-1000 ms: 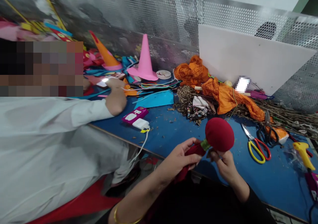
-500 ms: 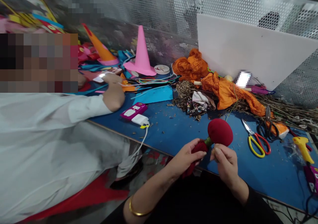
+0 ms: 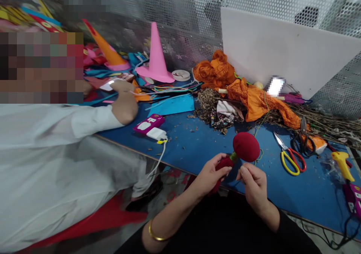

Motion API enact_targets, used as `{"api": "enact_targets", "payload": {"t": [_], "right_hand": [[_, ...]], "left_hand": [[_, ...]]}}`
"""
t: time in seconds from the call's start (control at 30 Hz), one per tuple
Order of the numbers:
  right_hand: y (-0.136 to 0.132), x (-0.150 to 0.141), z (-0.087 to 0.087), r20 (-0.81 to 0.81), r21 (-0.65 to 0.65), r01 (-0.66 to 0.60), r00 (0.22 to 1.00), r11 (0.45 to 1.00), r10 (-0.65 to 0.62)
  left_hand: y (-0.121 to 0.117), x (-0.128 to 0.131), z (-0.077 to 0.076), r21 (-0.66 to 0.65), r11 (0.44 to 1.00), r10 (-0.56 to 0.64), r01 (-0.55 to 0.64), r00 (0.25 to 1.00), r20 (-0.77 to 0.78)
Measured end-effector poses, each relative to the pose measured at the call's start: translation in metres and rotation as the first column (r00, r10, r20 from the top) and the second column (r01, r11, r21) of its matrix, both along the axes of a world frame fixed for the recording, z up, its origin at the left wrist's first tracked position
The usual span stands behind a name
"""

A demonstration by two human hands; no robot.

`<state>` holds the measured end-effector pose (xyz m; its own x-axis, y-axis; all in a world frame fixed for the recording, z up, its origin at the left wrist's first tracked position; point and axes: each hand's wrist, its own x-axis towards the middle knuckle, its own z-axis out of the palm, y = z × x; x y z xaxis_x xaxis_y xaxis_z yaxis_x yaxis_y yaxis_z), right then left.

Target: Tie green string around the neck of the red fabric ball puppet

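My left hand (image 3: 213,174) is wrapped around the lower cloth of a dark red fabric figure with a round stuffed head (image 3: 246,147). Green yarn (image 3: 234,157) circles the figure's neck between head and lower cloth. Just right of the neck, my right hand (image 3: 254,182) is closed in a pinch; what its fingertips hold is too small to make out. A loose strand of green yarn (image 3: 261,156) lies on the blue table (image 3: 186,148) behind the head and runs up toward the orange cloth (image 3: 251,100).
Red-and-yellow scissors (image 3: 290,159), black scissors (image 3: 303,139) and a yellow glue gun (image 3: 342,164) lie to the right. Dry twigs and orange cloth line the back. Leftward are a purple box (image 3: 149,124) with a white cable, a pink cone hat (image 3: 156,58) and a co-worker's arm (image 3: 124,103).
The view has shifted slightly. The red head has tilted a little, and more loose green yarn shows behind it. My right hand has moved slightly away from the neck.
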<state>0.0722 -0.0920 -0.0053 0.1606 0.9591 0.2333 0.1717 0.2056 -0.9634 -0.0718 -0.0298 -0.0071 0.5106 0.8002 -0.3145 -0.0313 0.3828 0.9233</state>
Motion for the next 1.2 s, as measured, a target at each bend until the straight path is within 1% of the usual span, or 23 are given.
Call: {"api": "enact_targets", "payload": {"t": [0.07,0.1,0.17,0.2,0.27,0.33,0.4,0.47,0.53,0.6,0.67,0.77,0.83,0.9,0.97,1.07,1.13,1.2], "right_hand": [[0.000,0.002,0.007,0.101,0.089,-0.125,0.988,0.988,0.116],[0.000,0.004,0.012,0.177,0.141,-0.207,0.967,0.968,0.181],[0.003,0.008,0.023,0.338,0.221,-0.353,0.902,0.909,0.268],[0.006,0.011,0.028,0.398,0.241,-0.400,0.872,0.884,0.286],[0.013,0.017,0.038,0.466,0.239,-0.451,0.830,0.860,0.306],[0.023,0.022,0.046,0.492,0.212,-0.456,0.814,0.865,0.309],[0.033,0.025,0.051,0.504,0.167,-0.420,0.814,0.892,0.289],[0.043,0.025,0.054,0.517,0.123,-0.368,0.817,0.922,0.257],[0.051,0.023,0.054,0.539,0.083,-0.341,0.805,0.936,0.246],[0.058,0.019,0.053,0.581,0.040,-0.336,0.774,0.941,0.252],[0.063,0.014,0.051,0.633,-0.015,-0.317,0.731,0.948,0.255],[0.069,0.008,0.049,0.721,-0.122,-0.227,0.648,0.966,0.243],[0.072,0.006,0.050,0.776,-0.190,-0.155,0.582,0.969,0.245],[0.073,0.004,0.053,0.812,-0.247,-0.099,0.521,0.964,0.261],[0.073,0.003,0.056,0.831,-0.282,-0.066,0.482,0.957,0.278],[0.073,0.003,0.057,0.835,-0.309,-0.048,0.464,0.950,0.295],[0.072,0.003,0.054,0.830,-0.321,-0.044,0.468,0.946,0.303],[0.072,0.003,0.048,0.828,-0.323,-0.045,0.470,0.945,0.305]], "left_hand": [[0.004,-0.001,0.000,0.141,0.990,0.008,0.005,0.996,-0.090],[0.007,-0.003,0.001,0.221,0.975,0.008,0.028,0.987,-0.162],[0.011,-0.006,0.003,0.346,0.931,0.002,0.118,0.945,-0.328],[0.012,-0.007,0.005,0.377,0.908,-0.011,0.181,0.912,-0.410],[0.012,-0.010,0.009,0.407,0.861,-0.036,0.305,0.835,-0.550],[0.009,-0.011,0.013,0.448,0.793,-0.022,0.413,0.755,-0.655],[0.005,-0.011,0.017,0.488,0.719,0.030,0.496,0.679,-0.734],[0.002,-0.010,0.021,0.504,0.657,0.088,0.561,0.607,-0.790],[-0.001,-0.008,0.023,0.485,0.606,0.137,0.630,0.518,-0.844],[-0.003,-0.006,0.025,0.441,0.555,0.182,0.705,0.415,-0.891],[-0.006,-0.004,0.025,0.412,0.499,0.223,0.763,0.346,-0.911],[-0.011,-0.004,0.021,0.420,0.383,0.282,0.823,0.329,-0.901],[-0.013,-0.005,0.015,0.435,0.306,0.346,0.847,0.327,-0.880],[-0.015,-0.007,0.008,0.461,0.251,0.419,0.852,0.334,-0.845],[-0.016,-0.008,0.002,0.496,0.203,0.464,0.844,0.363,-0.808],[-0.017,-0.010,-0.003,0.535,0.140,0.496,0.833,0.408,-0.766],[-0.017,-0.010,-0.004,0.544,0.113,0.508,0.831,0.422,-0.751],[-0.017,-0.009,-0.004,0.542,0.100,0.503,0.834,0.427,-0.751]]}}
